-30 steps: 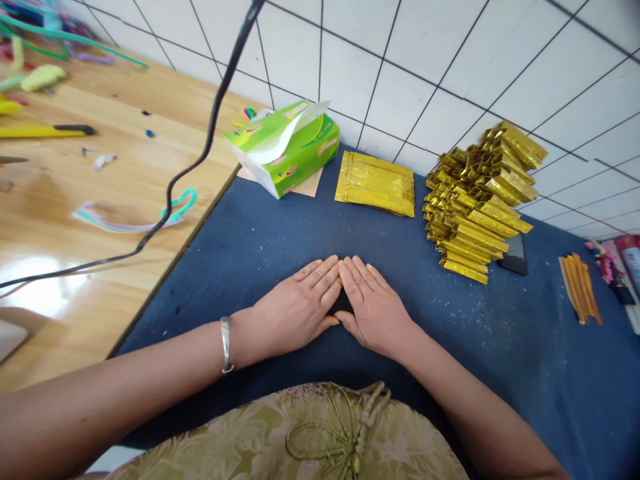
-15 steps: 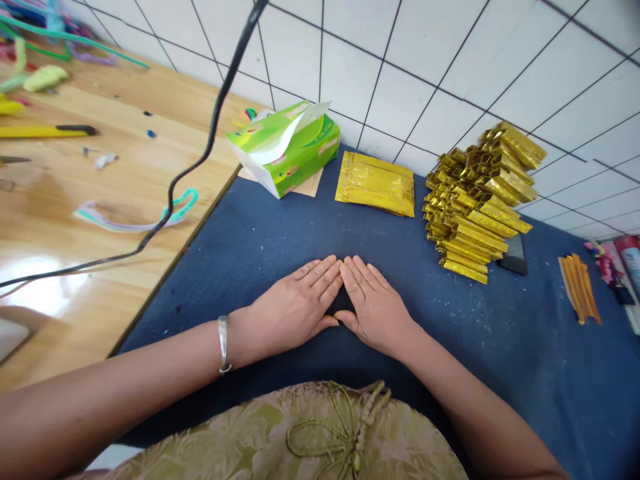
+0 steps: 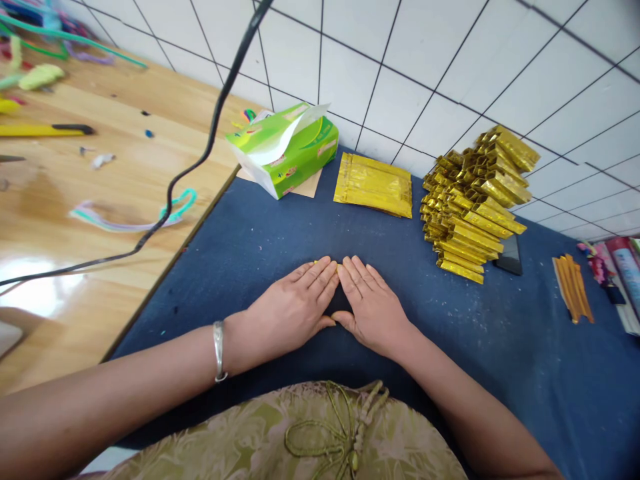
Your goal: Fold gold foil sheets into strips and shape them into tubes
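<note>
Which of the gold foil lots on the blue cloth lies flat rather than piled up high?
The flat gold foil stack, beside the green tissue pack. The folded gold pile to its right rises in many layers.

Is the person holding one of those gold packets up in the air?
No, both the left hand and the right hand lie flat, palms down, on the blue cloth.

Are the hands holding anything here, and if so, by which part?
Nothing is gripped. The left hand and right hand lie flat, fingertips meeting, on the blue cloth. A sliver of gold foil shows at the left fingertips, pressed under them rather than held.
</note>
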Tool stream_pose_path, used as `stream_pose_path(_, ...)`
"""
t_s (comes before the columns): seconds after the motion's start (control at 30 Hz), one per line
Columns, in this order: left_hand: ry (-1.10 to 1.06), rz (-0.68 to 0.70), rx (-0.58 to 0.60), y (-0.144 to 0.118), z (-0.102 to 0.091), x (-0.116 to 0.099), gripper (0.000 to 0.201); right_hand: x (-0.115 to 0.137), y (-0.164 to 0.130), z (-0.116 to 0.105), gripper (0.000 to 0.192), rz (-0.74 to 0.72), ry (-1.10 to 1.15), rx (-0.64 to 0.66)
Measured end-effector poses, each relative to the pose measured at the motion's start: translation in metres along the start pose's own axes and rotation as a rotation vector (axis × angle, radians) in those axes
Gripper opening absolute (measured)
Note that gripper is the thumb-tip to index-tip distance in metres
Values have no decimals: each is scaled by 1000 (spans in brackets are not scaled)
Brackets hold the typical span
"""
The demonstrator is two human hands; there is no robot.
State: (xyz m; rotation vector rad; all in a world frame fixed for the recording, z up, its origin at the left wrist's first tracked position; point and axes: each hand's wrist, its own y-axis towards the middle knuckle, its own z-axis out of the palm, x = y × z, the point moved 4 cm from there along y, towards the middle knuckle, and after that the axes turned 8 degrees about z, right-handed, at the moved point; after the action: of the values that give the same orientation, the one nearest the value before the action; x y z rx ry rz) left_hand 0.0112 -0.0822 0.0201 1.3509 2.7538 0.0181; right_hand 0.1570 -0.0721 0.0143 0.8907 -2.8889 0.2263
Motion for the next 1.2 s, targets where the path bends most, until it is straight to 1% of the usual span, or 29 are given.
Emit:
stream_pose_path(0.17,-27,-10,8,3,2,-1,67,0,0,0,74,5,32,-21)
stream_pose_path(0.3,-75,18,9,7,5,0,74,0,0,-2,78,10,73,-34)
stream_pose_path(0.4,-96,27,21,9,7,1,77,2,0,-3,76,11,72,-31)
stream_pose_path(0.53,-103,30,37,9,7,2,77,2,0,-1,73,10,38,-17)
stream_pose_path(0.87,-127,47,54,5,7,6,80,0,0,1,78,8,35,-11)
stream_pose_path(1.2,-114,58,33,3,8,6,81,-1,0,0,76,2,34,-32)
